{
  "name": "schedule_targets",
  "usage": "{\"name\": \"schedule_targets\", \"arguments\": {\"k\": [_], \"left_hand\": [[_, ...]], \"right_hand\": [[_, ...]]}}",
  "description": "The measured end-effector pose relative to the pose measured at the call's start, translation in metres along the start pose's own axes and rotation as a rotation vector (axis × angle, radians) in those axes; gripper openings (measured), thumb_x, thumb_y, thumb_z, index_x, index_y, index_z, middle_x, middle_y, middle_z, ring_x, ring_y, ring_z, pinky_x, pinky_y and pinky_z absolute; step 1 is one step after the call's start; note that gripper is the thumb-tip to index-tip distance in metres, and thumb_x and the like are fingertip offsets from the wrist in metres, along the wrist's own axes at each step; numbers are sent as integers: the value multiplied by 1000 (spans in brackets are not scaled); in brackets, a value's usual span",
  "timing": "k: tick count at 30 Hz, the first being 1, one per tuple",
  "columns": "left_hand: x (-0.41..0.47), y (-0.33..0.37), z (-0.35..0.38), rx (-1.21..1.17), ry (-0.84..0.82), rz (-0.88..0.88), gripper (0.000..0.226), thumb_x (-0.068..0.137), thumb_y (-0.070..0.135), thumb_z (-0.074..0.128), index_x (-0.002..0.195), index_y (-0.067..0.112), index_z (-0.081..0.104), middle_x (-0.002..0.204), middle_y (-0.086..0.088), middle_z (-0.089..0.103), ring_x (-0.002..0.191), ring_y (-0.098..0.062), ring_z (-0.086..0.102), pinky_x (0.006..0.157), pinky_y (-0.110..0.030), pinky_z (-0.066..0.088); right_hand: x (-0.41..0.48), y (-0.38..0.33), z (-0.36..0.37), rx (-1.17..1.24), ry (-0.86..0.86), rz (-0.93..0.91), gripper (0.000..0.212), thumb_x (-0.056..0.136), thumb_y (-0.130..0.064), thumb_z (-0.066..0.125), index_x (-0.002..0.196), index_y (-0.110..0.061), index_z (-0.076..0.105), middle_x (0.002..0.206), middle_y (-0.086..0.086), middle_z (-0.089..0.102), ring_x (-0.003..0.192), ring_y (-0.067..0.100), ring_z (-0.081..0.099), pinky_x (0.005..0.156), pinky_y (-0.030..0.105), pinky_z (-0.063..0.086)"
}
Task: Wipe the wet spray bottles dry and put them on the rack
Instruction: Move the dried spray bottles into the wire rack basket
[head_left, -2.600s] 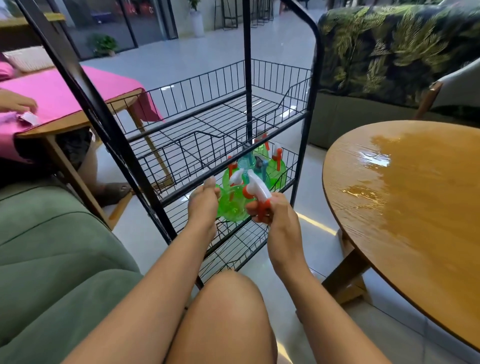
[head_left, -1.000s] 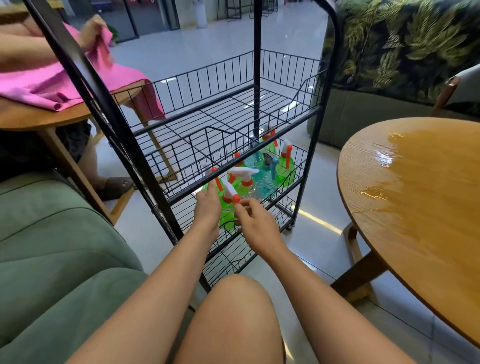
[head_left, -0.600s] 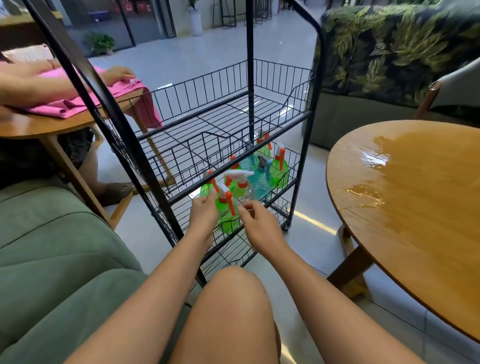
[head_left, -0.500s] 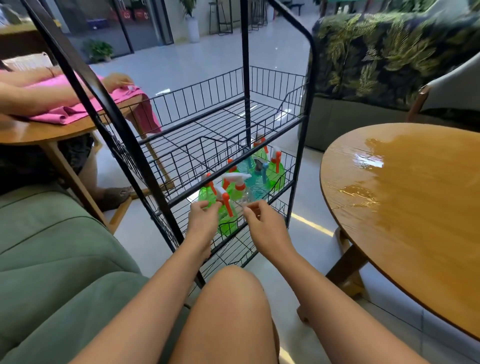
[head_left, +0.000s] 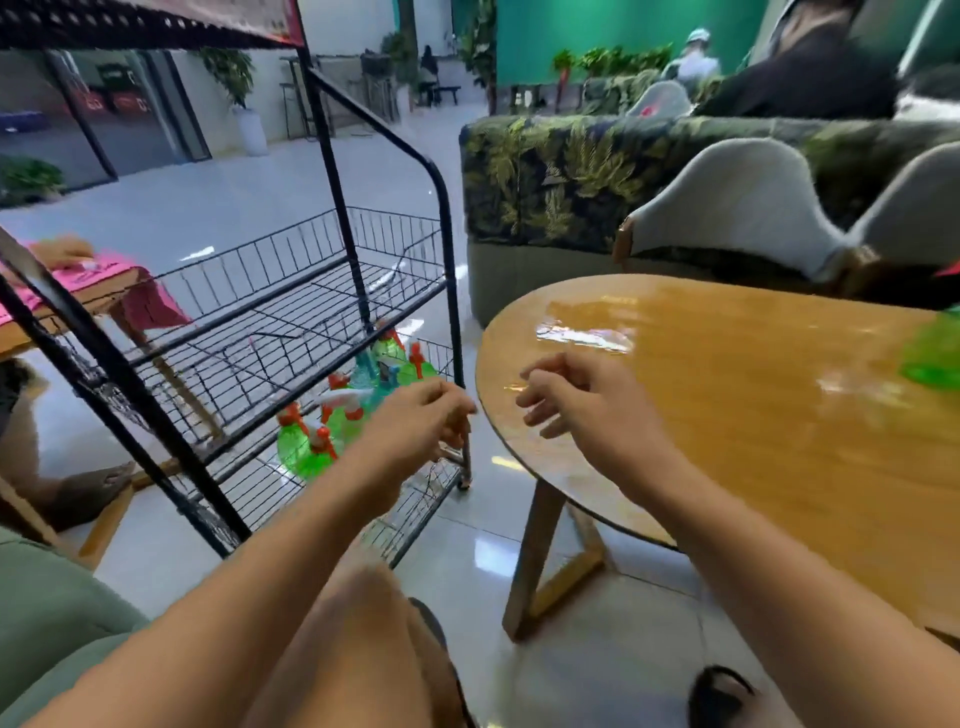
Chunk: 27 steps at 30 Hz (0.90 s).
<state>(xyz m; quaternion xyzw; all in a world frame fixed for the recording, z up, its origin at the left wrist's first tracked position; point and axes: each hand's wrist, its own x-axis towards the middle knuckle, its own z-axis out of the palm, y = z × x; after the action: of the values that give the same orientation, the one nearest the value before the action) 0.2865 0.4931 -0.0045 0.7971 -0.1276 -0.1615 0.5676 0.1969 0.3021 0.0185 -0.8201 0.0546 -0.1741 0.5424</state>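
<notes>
Two empty hands, that's the short of it. Left hand (head_left: 415, 421) hangs in the air in front of the lower right corner of the black wire rack (head_left: 445, 249), its fingers (head_left: 453, 404) loosely curled with gaps between them and nothing inside. Right hand (head_left: 576, 400) floats over the near left edge of the round wooden bench (head_left: 753, 441), fingers (head_left: 540, 375) also loosely bent and spread apart, gripping nothing. Can't tell for sure if it clears the wood, but it looks like it does.

The spray bottles (head_left: 311, 447) are bunched together on the rack's second shelf. They have green and bluish bodies with white-and-orange trigger heads, and stand upright or close to it. They sit just left of and behind the left hand. The nearest trigger heads are close to the knuckles but apart from the fingertips, no contact. The right hand is well apart from them, with the rack's corner post in between. One wire basket shelf sits above the bottles and another below.

Over at the far right edge of the bench there's a green blob (head_left: 932, 358), too smeared to name. Bench top has shiny patches. A pink cloth (head_left: 93, 270) lies on another table to the left behind the rack, and a leaf-print sofa (head_left: 545, 176) stands behind the bench.
</notes>
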Motion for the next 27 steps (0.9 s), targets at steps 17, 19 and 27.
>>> {"name": "schedule_targets", "arguments": {"k": [17,19,27], "left_hand": [[37,150,293,47,-477,262,22,106,35,64,120,19,65,105,-3,76,85,-11,74,71,-27,53],[40,164,329,48,-510,281,23,105,35,64,122,19,64,109,-3,76,94,-15,76,75,-29,55],[69,214,456,17,-539,301,48,98,30,75,138,18,52,126,-5,66,108,-18,68,93,-42,60]], "right_hand": [[-94,46,-318,-164,586,249,13,105,-10,57,104,-10,69,88,12,76,71,25,71,62,39,56],[-101,59,-350,-152,670,270,12,105,-12,56,104,-12,68,88,12,76,70,25,72,62,40,56],[-141,105,-455,-222,1180,248,2,96,-25,63,95,-24,63,85,4,74,60,17,70,58,40,55]]}}
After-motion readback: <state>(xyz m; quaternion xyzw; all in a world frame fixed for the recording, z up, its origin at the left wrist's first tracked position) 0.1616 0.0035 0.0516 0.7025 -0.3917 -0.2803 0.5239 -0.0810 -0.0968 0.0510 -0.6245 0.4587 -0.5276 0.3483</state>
